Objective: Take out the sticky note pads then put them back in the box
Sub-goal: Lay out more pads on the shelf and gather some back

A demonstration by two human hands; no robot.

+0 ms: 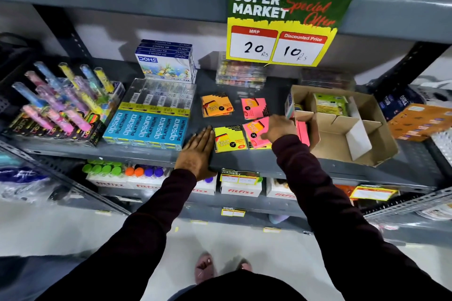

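The head camera looks down at a grey shop shelf [151, 154]. Four lots of sticky note pads lie flat on it, near each other: an orange pad [216, 105], a pink pad [253, 108], a yellow pad [228, 139] and a front pink pad [255, 133]. They are spread out, likely so each one is easy to pick up.

The left hand [198, 151] lies flat and open on the shelf edge, just touching the yellow pad's side, maybe to keep it lined up. The right hand [281, 129] rests on the front pink pad; I cannot tell if its fingers are closed on it.

The cardboard box [371, 146] sits just to the right. It has card dividers, a green pack [331, 104] at the back, and more pink pads [303, 133] standing at its near edge. The other spaces look bare.
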